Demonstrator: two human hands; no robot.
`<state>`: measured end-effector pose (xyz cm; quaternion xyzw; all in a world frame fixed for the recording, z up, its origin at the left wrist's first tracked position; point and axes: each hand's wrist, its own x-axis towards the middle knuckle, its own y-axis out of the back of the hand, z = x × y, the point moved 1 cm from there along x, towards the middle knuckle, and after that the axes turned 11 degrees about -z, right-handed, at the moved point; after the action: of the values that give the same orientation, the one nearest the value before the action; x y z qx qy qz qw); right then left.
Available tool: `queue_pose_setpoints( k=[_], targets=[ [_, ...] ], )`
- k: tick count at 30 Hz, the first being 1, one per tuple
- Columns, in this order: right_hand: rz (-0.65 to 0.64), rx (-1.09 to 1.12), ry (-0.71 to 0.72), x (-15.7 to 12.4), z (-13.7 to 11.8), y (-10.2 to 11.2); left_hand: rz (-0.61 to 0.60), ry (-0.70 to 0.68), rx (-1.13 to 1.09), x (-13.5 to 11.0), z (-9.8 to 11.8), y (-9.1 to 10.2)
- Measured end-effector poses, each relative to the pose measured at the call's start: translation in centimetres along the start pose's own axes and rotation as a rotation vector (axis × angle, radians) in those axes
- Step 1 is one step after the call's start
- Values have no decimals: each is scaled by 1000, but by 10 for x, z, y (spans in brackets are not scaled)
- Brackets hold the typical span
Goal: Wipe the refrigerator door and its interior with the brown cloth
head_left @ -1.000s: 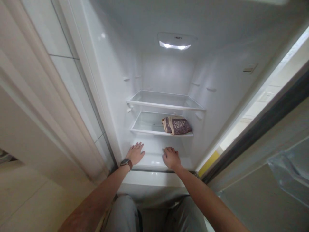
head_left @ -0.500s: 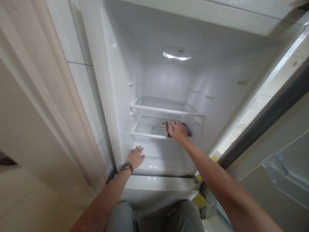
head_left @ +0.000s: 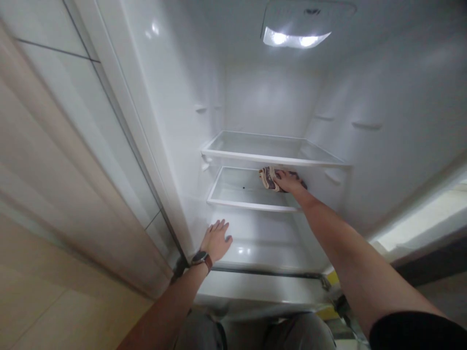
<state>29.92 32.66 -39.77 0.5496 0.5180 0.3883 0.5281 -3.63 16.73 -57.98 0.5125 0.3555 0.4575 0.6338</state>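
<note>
I look into an open, lit refrigerator. My right hand (head_left: pixel 288 181) reaches deep onto the lower glass shelf (head_left: pixel 251 205) and lies closed over a folded brown patterned cloth (head_left: pixel 267 177) near the shelf's back right. My left hand (head_left: pixel 218 239), with a dark watch on its wrist, rests flat with fingers spread on the white floor of the compartment (head_left: pixel 270 248) at the front left. The upper glass shelf (head_left: pixel 270 156) above the cloth carries nothing that I can see.
The fridge's white side walls stand close on both sides, with a lamp (head_left: pixel 295 38) in the ceiling. A tiled wall (head_left: pixel 73 121) runs along the left. The dark edge of the open door (head_left: pixel 430 257) shows at the lower right. My grey-trousered knees (head_left: pixel 255 335) sit below.
My right hand left the compartment floor, rose to the lower shelf and took hold of the cloth, then pushed it further back. The view has moved closer in. The left hand stays put.
</note>
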Motion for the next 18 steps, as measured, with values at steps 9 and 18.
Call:
queue_pose_setpoints(
  k=[9,18],
  targets=[
    [-4,-2,12,10,0,-1,-22,9,-17,-1,1,3],
    [0,-20,45,-78,9,-11,-44,10,5,1,1,3]
  ],
)
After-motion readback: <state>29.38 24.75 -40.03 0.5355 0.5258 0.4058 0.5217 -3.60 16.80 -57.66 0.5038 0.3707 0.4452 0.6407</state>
